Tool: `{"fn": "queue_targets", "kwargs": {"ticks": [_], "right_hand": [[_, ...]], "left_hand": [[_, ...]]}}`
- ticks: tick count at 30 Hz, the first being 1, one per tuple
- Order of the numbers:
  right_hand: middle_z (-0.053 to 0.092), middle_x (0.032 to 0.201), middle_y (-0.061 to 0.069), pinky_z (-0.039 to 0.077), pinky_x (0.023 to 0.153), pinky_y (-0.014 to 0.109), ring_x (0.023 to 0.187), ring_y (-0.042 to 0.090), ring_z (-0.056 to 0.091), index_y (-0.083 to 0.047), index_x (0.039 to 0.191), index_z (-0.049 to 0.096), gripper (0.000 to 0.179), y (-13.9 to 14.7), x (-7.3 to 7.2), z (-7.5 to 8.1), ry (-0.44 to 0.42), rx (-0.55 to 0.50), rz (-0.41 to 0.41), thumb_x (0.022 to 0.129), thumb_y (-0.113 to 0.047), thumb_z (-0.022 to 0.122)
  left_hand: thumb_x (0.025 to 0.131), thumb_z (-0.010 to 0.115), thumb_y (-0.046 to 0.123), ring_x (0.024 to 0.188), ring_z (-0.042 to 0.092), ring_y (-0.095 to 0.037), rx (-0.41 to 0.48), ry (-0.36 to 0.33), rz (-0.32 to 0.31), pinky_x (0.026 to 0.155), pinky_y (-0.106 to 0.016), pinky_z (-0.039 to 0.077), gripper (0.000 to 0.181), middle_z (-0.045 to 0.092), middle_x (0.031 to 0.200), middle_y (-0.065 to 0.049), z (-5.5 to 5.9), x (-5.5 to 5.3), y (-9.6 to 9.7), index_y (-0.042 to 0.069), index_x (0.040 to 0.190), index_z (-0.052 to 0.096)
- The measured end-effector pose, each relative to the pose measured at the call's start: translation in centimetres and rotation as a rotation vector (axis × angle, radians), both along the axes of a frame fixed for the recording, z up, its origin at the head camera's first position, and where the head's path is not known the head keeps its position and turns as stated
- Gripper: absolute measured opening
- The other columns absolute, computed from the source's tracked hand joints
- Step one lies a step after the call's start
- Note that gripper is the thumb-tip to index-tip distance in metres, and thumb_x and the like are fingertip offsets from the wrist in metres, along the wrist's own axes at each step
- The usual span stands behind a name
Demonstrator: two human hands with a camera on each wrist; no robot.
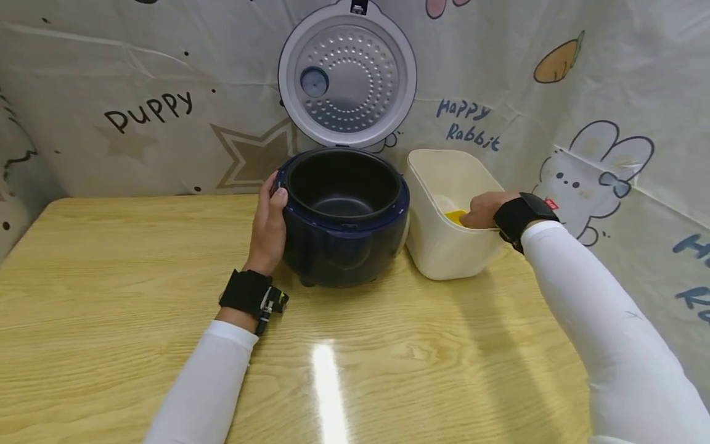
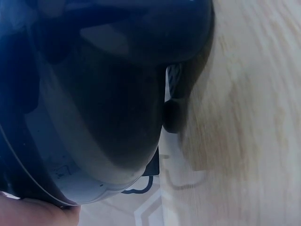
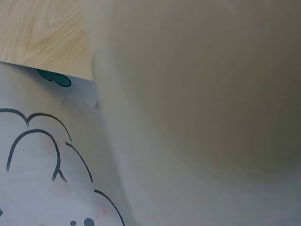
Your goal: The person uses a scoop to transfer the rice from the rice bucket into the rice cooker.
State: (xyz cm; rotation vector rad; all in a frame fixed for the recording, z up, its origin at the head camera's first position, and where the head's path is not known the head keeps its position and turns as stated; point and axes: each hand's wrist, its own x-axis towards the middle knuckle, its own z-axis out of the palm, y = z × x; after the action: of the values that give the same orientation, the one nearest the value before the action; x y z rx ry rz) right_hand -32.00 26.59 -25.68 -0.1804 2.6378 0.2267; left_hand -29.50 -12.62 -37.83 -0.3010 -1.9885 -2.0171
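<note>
your right hand (image 1: 488,208) is pinching a yellow scoop-like tool (image 1: 455,217) inside the cream bin (image 1: 444,253), right of the rice cooker (image 1: 341,259); it's probably handling light, stiff, slick, best held by the end. your left hand (image 1: 267,231) is bracing the cooker's left side, fingers fairly straight.

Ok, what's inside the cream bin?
The right hand reaches into the cream bin, holding a partly visible yellow object. Something pale shows beyond it, too unclear to identify. The near wall and hand hide most of the bottom.
</note>
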Motion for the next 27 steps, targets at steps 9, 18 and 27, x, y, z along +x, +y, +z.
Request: {"fn": "queue_targets", "kwargs": {"ticks": [9,18,27], "right_hand": [[0.063,0.085,0.006,0.044,0.074,0.033,0.082,0.024,0.062,-0.005,0.097,0.068,0.041,-0.2,-0.8,-0.2,-0.079,-0.065,-0.100,0.101,-0.038,0.043],[0.045,0.073,-0.001,0.042,0.069,0.028,0.071,0.018,0.053,-0.004,0.101,0.065,0.042,0.4,-0.8,0.0,-0.133,-0.204,-0.200,0.102,-0.039,0.041],[0.046,0.072,0.000,0.042,0.066,0.028,0.066,0.017,0.048,0.003,0.131,0.054,0.054,1.2,-1.0,0.4,-0.149,-0.324,-0.318,0.105,-0.043,0.040]], "left_hand": [[0.100,0.041,0.045,0.144,0.041,-0.019,0.034,0.015,-0.010,0.126,-0.045,0.027,0.066,0.041,0.162,-0.009,0.0,0.0,-0.1,0.022,0.161,0.031],[0.099,0.041,0.046,0.143,0.042,-0.022,0.036,0.021,-0.019,0.126,-0.047,0.028,0.067,0.042,0.161,-0.012,-0.1,-0.2,0.2,0.023,0.161,0.031],[0.100,0.040,0.047,0.143,0.042,-0.022,0.016,0.018,-0.013,0.126,-0.050,0.028,0.067,0.041,0.162,-0.011,-0.2,0.0,0.0,0.023,0.162,0.030]]}}
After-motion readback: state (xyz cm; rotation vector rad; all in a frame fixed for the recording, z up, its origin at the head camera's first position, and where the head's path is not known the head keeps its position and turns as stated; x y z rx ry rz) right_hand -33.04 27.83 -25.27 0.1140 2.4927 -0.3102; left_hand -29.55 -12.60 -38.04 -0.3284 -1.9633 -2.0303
